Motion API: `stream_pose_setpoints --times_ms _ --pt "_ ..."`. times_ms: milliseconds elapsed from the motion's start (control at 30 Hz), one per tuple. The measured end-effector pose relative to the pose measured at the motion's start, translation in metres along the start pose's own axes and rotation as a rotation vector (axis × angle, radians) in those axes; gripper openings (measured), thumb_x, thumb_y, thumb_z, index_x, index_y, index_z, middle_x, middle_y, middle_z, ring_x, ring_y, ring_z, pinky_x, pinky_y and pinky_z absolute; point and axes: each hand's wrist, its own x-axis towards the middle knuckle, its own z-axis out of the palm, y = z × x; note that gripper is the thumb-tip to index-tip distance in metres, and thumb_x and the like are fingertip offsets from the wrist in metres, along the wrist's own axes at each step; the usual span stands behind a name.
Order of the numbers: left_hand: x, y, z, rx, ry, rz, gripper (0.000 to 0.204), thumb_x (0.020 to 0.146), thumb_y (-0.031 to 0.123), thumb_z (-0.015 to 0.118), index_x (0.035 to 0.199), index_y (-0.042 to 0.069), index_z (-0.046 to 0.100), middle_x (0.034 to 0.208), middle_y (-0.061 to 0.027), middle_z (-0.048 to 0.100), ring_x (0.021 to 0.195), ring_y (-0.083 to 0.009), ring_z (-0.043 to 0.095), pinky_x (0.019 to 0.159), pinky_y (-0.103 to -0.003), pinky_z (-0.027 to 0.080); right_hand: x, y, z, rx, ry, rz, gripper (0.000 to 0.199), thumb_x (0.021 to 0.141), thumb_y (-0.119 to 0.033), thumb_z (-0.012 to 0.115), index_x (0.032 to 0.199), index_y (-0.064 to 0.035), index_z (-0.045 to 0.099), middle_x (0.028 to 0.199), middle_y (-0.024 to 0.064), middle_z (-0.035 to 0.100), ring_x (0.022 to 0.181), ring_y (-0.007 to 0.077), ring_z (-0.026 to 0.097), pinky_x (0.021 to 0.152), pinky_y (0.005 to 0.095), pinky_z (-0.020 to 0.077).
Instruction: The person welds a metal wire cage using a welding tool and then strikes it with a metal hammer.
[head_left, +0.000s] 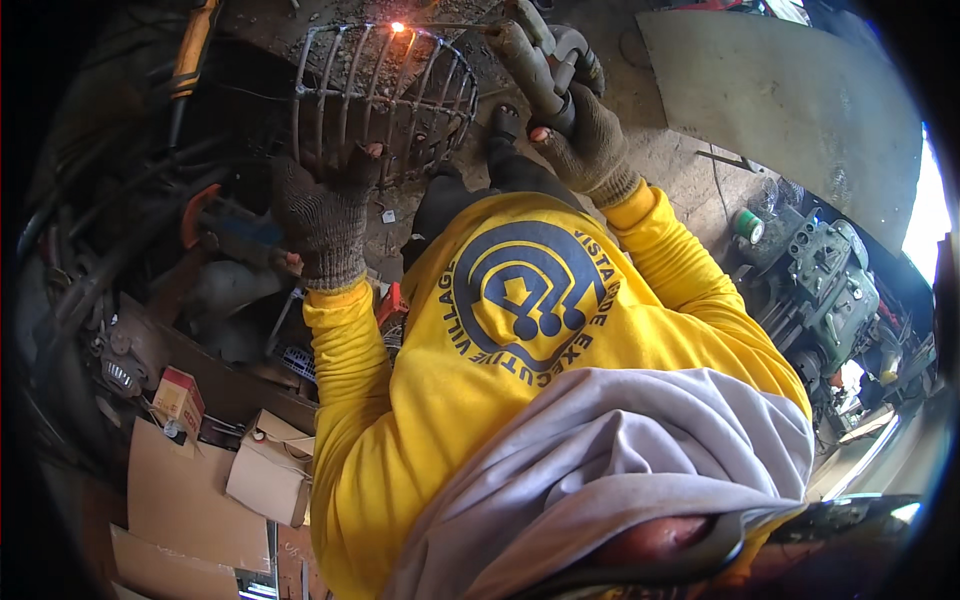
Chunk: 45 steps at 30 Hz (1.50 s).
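Beyond the yellow shirt (pixel 450 370), the right hand (pixel 590 150) grips a welding holder (pixel 526 68) while the left hand (pixel 325 205), its hold unclear, borders a stiff-looking metal cage (pixel 372 97) best grasped clear of the glowing spot (pixel 398 27).

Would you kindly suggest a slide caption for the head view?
Gloved right hand grips a welding holder as a spot glows at a barred metal frame.
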Motion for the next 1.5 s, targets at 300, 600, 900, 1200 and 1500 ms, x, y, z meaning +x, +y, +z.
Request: stream_pose_setpoints --times_ms 300,600,900,1200,1500 --pt "0.007 -0.026 0.016 0.159 0.339 0.535 0.056 0.084 0.053 0.073 0.088 0.0 0.058 0.085 -0.0103 0.059 0.07 -0.0237 0.062 0.062 -0.033 0.053 0.01 -0.006 -0.001 -0.143 0.042 -0.195 0.058 0.089 -0.045 0.07 0.122 0.0 0.054 0.092 0.0123 0.071 0.086 0.0295 0.071 0.079 0.0361 0.0541" --pt "0.0 -0.003 0.004 -0.112 0.195 0.258 0.055 0.069 0.038 0.091 0.095 0.002 0.059 0.081 -0.0022 0.058 0.069 -0.0094 0.055 0.063 -0.026 0.05 0.006 0.001 0.0 -0.143 0.013 -0.142 0.061 0.09 -0.05 0.066 0.124 -0.0014 0.049 0.087 0.0073 0.07 0.082 0.0261 0.072 0.076 0.0354 0.0551" --pt "-0.002 0.005 0.002 -0.343 0.085 0.072 0.061 0.069 0.043 0.091 0.097 0.0 0.058 0.078 0.0005 0.056 0.068 -0.0083 0.052 0.065 -0.025 0.049 0.006 0.0 -0.001 -0.086 0.04 -0.17 0.055 0.09 -0.051 0.067 0.111 -0.0025 0.055 0.086 0.0076 0.07 0.081 0.0248 0.071 0.075 0.0347 0.055" --pt "-0.006 -0.019 0.025 -0.762 0.063 0.15 0.057 0.08 0.02 0.084 0.121 -0.002 0.052 0.107 -0.0102 0.062 0.091 -0.0136 0.064 0.081 -0.032 0.057 0.014 0.004 0.0 0.03 0.111 -0.357 0.052 0.093 -0.037 0.068 0.116 0.0072 0.054 0.084 0.0079 0.067 0.077 0.0176 0.065 0.074 0.03 0.0513" --pt "-0.001 -0.012 0.011 -1.105 -0.187 -0.083 0.074 0.079 0.011 0.083 0.14 -0.002 0.042 0.14 -0.0146 0.053 0.126 -0.023 0.053 0.103 -0.037 0.048 0.001 -0.004 0.002 0.197 0.035 0.003 0.053 0.083 -0.036 0.077 0.115 0.0019 0.06 0.101 0.018 0.069 0.094 0.035 0.068 0.085 0.039 0.0512"
